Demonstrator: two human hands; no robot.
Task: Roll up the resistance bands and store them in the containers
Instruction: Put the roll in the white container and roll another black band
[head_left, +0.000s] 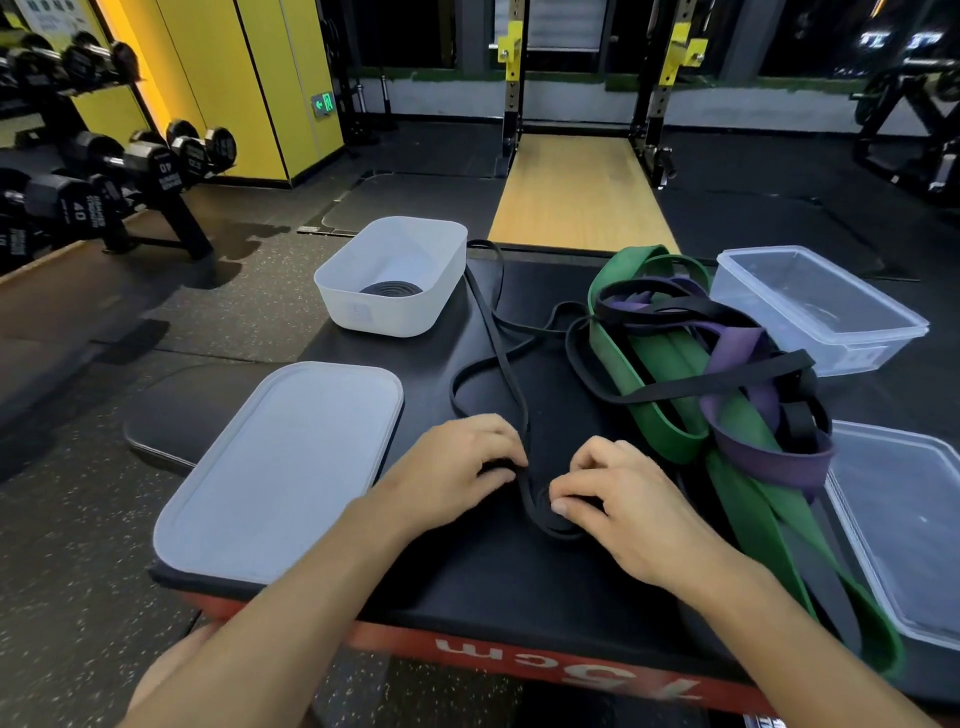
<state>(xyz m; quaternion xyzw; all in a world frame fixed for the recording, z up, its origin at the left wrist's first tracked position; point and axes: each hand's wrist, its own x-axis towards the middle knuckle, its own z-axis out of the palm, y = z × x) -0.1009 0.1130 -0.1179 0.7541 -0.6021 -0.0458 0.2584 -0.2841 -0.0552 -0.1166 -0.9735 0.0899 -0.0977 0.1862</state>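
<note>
Two grips pinching the band (498, 332): right hand (618, 499) on its coil (545, 512), left hand (452, 467) just beside, slack running straight away toward the tub (337, 280).

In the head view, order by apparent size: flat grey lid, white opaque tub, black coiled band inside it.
Flat grey plastic lid, helped by nearness
White opaque plastic tub
Black coiled band inside it
</note>
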